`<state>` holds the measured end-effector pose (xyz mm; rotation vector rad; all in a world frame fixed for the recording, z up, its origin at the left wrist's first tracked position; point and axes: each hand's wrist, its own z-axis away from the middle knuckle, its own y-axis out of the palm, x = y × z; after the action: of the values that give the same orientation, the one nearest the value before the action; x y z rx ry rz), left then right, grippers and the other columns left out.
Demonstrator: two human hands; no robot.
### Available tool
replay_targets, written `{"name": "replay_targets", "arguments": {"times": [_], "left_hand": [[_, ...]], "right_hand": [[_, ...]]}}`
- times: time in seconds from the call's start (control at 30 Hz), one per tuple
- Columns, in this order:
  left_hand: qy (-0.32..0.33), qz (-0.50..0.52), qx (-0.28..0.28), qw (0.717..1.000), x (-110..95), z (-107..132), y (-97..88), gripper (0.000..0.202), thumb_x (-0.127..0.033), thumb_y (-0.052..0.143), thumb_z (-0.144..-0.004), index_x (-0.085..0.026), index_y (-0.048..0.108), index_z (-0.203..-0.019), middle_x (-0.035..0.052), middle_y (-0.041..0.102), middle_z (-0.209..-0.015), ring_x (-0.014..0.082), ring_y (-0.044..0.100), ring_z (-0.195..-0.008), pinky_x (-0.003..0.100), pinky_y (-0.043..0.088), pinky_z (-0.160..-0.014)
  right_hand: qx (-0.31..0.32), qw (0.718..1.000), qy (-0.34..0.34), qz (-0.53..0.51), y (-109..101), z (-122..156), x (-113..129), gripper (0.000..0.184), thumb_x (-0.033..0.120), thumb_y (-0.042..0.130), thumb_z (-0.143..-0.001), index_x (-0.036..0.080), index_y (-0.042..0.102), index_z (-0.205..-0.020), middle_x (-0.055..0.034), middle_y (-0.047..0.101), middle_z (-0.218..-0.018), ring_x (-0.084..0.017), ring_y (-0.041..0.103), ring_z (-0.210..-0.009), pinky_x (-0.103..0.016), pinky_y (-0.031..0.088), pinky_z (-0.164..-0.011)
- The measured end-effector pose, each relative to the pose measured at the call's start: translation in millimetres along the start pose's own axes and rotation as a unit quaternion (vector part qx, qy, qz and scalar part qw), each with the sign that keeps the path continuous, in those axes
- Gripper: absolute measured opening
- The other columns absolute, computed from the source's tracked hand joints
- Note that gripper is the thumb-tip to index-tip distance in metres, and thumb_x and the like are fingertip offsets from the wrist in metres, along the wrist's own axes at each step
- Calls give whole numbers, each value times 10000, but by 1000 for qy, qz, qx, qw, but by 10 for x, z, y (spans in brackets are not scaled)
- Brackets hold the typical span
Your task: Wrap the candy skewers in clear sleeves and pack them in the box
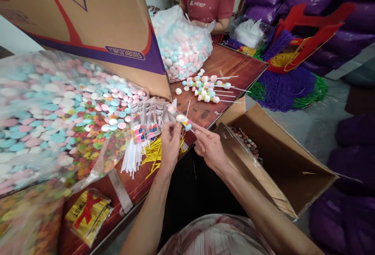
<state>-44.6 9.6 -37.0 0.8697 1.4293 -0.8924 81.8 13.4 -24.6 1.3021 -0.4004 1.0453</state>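
Currently holding a marshmallow skewer (183, 121) near its stick end in the right hand (209, 145), with thumb and extended index finger together and the other fingers curled. Resting the left hand (170, 143) just at the skewer's opposite side, with thumb and fingertips drawn close together; cannot tell whether gripping the marshmallows or only touching them. Can read "30PCS*24BOXES" on the large carton (108, 24), after a first character too unclear to trust, "TWIST" beside a red X on the yellow packet (88, 216), and "MICKEY" on the red shirt (209, 7) of a person across the table (234, 61); cannot make out the small print on the clear wrappers (150, 114). Holding the skewer between the 2 hands, near the table's edge, just right of those wrappers. Visible left of the left hand: white sticks (134, 160) and gold ties (154, 152). Visible beyond both hands, on the table: a group of loaded skewers (208, 87), with sticks pointing right.
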Motion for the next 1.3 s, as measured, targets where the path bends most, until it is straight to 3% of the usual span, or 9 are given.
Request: {"name": "replay_targets", "arguments": {"times": [0.1,0.23,0.37,0.47,0.57,0.7,0.8,1.03,1.3], "left_hand": [[-66,146,-20,987,-125,-87,38,322,-525,573,-900,-205,559,-935,43,640,-921,141,633,-836,272,496,-735],[-145,296,44,943,-294,-176,161,305,-476,663,-859,-187,568,-881,42,671,-858,162,682,-847,284,517,-741],[-190,339,10,922,-328,-187,261,292,-393,748,-805,-179,548,-808,-7,649,-738,150,708,-803,248,515,-707],[-200,336,-8,920,-308,-173,276,330,-379,797,-759,-177,539,-797,-30,635,-698,159,724,-778,271,535,-733],[-221,328,-7,919,-298,-153,266,338,-375,804,-754,-173,535,-795,-30,637,-691,174,732,-765,297,553,-740],[-240,328,24,913,-315,-109,262,294,-352,778,-785,-168,551,-817,-8,652,-714,181,728,-782,315,569,-763],[-241,324,42,914,-344,-82,266,239,-288,760,-799,-171,553,-821,-4,649,-709,169,716,-779,314,573,-783],[-235,323,57,915,-349,-64,302,194,-216,723,-806,-173,535,-788,4,631,-723,150,683,-744,324,567,-803],[-234,350,44,906,-170,-14,356,148,-156,720,-779,-154,572,-780,-3,654,-712,132,683,-786,274,542,-848]], "right_hand": [[23,999,25,-19,23,38,89,487,306,728,-791,128,685,-1242,144,288,-391,-31,132,-382,-192,119,-395],[68,997,48,-5,38,68,97,419,335,694,-830,145,701,-1203,148,256,-398,-35,114,-383,-190,130,-396],[35,977,-74,195,3,89,45,347,345,625,-890,188,709,-1188,84,455,-485,-64,315,-400,-210,286,-427],[-4,866,-233,442,-37,128,37,242,274,584,-925,201,733,-1101,-36,733,-859,-151,644,-706,-271,481,-660],[-34,748,-289,596,-41,156,59,226,292,538,-967,193,705,-1082,-87,758,-989,-205,701,-870,-280,488,-736],[-62,678,-266,682,-12,121,79,213,363,574,-954,182,658,-1026,-78,769,-905,-210,711,-737,-251,401,-567],[-71,677,-267,682,-16,71,81,199,362,568,-955,182,650,-981,-70,775,-860,-200,712,-700,-243,360,-543],[-75,741,-226,628,-36,24,133,183,350,564,-941,228,664,-848,-7,762,-778,-175,694,-653,-243,386,-586],[-114,654,-255,703,-6,-62,-30,260,353,503,-979,197,703,-925,-64,776,-834,-169,680,-649,-257,278,-542]]}}
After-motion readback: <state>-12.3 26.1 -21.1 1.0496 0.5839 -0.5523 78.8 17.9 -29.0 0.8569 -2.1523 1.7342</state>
